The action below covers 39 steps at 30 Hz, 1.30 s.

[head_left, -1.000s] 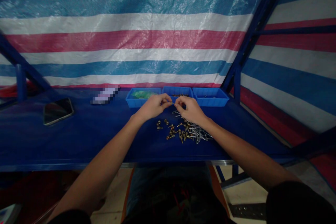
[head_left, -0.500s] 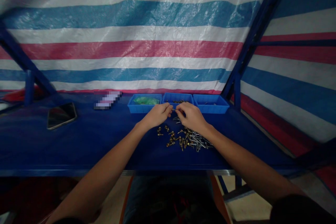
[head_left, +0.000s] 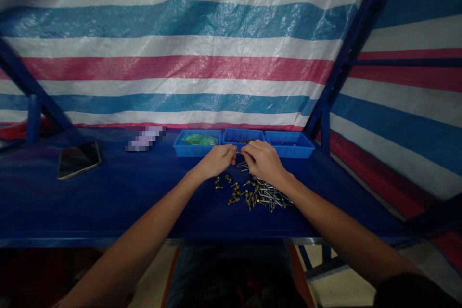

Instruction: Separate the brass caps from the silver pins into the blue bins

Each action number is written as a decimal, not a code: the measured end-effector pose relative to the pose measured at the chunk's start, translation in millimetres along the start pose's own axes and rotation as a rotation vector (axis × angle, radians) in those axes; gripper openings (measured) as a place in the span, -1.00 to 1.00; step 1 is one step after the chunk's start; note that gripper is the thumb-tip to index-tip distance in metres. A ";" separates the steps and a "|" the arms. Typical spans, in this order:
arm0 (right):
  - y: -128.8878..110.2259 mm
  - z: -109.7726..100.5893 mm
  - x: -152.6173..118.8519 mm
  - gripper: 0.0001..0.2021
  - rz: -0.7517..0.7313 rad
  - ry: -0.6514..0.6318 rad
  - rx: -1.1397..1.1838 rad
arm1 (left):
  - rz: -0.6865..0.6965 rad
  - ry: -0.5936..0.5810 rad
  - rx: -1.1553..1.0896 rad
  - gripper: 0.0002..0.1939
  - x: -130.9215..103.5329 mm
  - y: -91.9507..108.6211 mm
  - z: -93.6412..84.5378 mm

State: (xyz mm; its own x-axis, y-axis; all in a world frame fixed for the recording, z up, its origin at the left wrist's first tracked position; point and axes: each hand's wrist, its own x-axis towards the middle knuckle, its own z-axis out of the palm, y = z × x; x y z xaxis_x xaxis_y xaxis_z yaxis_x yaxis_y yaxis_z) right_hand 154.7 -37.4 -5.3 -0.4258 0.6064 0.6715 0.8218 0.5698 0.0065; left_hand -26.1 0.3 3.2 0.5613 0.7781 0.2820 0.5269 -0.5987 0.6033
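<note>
Running left-to-right, slim metal piece (head_left: 238,152) pinched by left hand (head_left: 217,160) and right hand (head_left: 266,160).

Makeshift workshop: striped tarp walls (head_left: 202,19), blue frame (head_left: 345,55), blue workbench (head_left: 108,207), parts bins (head_left: 288,152), piled small metal pieces (head_left: 272,197).

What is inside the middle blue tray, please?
In the middle blue tray, small brownish parts are visible. The right hand covers its near right corner, so whatever lies behind there cannot be seen.
</note>
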 end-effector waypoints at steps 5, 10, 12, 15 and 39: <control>-0.6 0.4 -0.5 -0.79 0.009 -0.008 0.016 | 0.017 0.006 0.023 -0.54 -0.6 0.1 2.2; -0.9 1.0 -0.1 -0.80 0.031 0.003 0.067 | 0.023 0.011 0.040 -0.56 -1.0 1.5 2.4; -0.3 1.6 -0.1 -0.80 0.037 0.003 0.092 | 0.023 0.014 0.049 -0.57 -1.0 1.7 2.7; 0.7 2.5 -0.1 -0.80 0.040 0.002 0.111 | 0.018 0.017 0.064 -0.58 -1.1 1.6 3.3; 38.2 2.3 18.2 -0.82 0.318 0.247 0.017 | 0.011 -0.242 0.122 -0.82 -7.9 -12.4 -29.4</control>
State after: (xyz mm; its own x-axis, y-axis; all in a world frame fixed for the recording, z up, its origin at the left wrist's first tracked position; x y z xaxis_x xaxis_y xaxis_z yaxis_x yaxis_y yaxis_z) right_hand 177.5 -3.4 5.5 -0.0455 0.6036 0.7960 0.8904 0.3857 -0.2416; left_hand -55.8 7.2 15.4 0.6958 0.7122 0.0928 0.5848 -0.6369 0.5024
